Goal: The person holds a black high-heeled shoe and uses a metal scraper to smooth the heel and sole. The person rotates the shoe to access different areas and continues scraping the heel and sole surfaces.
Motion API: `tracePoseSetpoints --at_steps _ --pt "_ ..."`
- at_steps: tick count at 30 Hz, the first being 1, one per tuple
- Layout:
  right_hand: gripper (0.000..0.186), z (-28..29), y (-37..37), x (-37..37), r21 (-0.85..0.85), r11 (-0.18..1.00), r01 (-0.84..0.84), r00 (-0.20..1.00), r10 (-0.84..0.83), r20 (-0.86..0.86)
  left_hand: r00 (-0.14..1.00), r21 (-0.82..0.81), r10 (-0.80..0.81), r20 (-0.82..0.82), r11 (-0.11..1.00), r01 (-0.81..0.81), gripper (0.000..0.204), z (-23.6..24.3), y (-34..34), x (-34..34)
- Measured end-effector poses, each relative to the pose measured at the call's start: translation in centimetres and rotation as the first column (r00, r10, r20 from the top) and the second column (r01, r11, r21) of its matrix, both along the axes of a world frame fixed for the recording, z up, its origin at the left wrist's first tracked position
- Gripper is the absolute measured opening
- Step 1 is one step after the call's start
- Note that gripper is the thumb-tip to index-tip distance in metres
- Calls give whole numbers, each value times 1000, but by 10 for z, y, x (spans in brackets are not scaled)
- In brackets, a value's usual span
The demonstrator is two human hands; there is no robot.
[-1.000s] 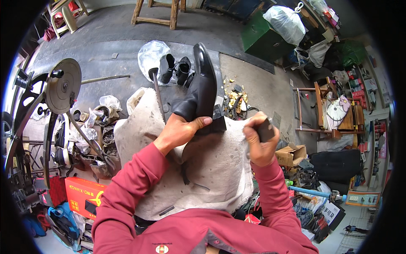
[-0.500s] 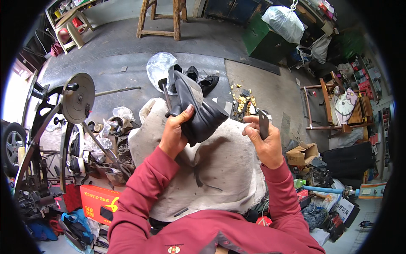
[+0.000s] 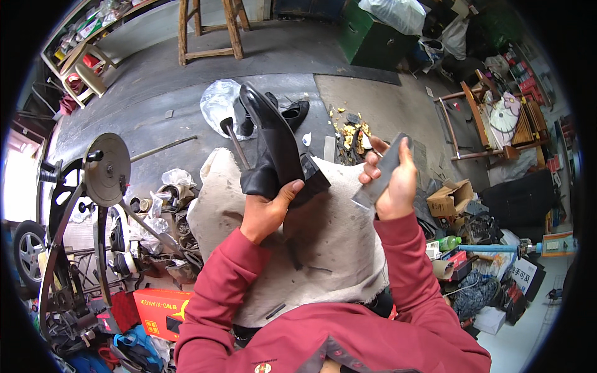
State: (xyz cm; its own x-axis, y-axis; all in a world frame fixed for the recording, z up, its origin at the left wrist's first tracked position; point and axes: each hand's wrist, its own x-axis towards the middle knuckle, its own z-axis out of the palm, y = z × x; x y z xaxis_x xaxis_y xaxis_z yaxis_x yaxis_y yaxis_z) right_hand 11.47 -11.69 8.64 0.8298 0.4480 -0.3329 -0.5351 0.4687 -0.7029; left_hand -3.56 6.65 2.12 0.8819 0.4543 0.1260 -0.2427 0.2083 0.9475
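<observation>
My left hand (image 3: 268,210) is closed around the heel end of a black leather boot (image 3: 280,146), its thumb beside the block heel (image 3: 314,175). The boot is tilted with its toe pointing away, above the pale stained cloth (image 3: 336,248) over my lap. To the right, apart from the boot, my right hand (image 3: 401,189) grips a flat grey metal blade (image 3: 387,171), which looks like a shoemaker's knife. Its broad face is turned up and its edge points down and left. Just left of the boot, a metal rod (image 3: 238,146) with a dark end stands beside the cloth.
A hand-cranked machine with a round wheel (image 3: 109,168) stands at the left. Beyond the cloth lie a black shoe (image 3: 296,114), a clear plastic bag (image 3: 219,102) and yellowish scraps (image 3: 351,133). A cardboard box (image 3: 451,198) and clutter sit at the right, an orange box (image 3: 160,311) at lower left.
The boot has been turned in my left hand, its toe swinging outward and its heel showing at the right. My right hand has rotated, bringing the blade from edge-on to broad face up.
</observation>
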Motion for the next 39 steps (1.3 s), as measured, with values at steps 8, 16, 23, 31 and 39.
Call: tracePoseSetpoints --at_steps 8,16,23,31,39 --pt "25 -19 37 -5 315 944 101 994 -111 16 1000 174 17 13 985 -19 26 -2 -6 0" --pt "30 -7 66 -11 226 955 190 962 -227 150 1000 293 20 -12 956 -15 19 1 -3 1" --pt "31 -9 72 -11 210 958 196 957 -234 173 999 260 35 -32 965 -26 15 2 -6 1" --pt "31 -5 78 -17 143 967 210 913 -247 326 999 287 31 -39 958 -18 15 3 -5 2" --pt "27 -7 84 -17 169 960 222 889 -271 370 999 286 9 -50 958 6 16 3 -4 2"
